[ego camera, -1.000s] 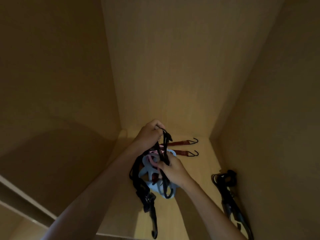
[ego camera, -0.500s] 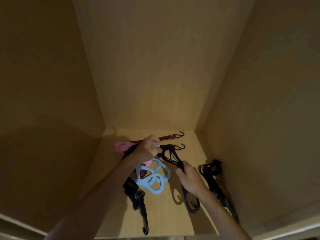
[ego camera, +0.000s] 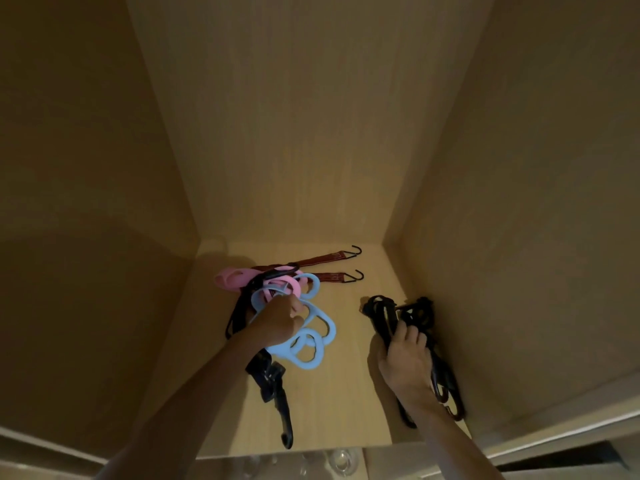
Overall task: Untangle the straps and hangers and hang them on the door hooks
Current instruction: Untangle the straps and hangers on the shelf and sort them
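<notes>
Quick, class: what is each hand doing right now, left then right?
Left hand: closed, gripping the blue hanger in the tangle.
Right hand: closed, gripping the black strap bundle.

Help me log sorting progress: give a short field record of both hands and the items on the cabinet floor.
left hand: grips blue hanger in the tangle
right hand: holds black strap bundle near right wall
pink hanger: behind blue hanger, in the tangle
red straps: two, at back of cabinet floor, hooks rightward
door hooks: not in view
</notes>
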The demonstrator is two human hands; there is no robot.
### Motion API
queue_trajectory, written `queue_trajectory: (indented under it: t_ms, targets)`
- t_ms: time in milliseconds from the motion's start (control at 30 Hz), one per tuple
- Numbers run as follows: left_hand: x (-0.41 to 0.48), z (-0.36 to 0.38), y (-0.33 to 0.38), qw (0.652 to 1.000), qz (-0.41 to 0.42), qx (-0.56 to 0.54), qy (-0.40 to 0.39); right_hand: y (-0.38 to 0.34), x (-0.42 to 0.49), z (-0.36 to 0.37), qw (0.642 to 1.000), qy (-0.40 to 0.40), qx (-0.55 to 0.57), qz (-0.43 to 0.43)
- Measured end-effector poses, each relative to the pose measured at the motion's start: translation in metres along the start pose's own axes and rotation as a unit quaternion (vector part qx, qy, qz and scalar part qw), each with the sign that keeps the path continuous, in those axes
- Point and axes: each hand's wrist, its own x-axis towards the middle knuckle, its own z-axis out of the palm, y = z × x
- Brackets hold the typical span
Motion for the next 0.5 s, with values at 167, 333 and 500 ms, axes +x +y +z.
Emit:
queue_trajectory:
  t_ms: [167,333,500]
  targets:
    - [-0.002,-0.001,-0.006,1.000,-0.006,0.007,0.013,-0.001,-0.003,0.003,0.991,0.085,-0.071,-0.071]
    - [-0.006,-0.007,-0.007,0.999,0.001,0.041,0.022,0.017,-0.004,0.011,0.986,0.083,-0.129,-0.058]
    - [-0.009,-0.020,-0.015,0.996,0.009,0.042,0.078,0.029,0.005,0.007,0.989,0.078,-0.120,-0.031]
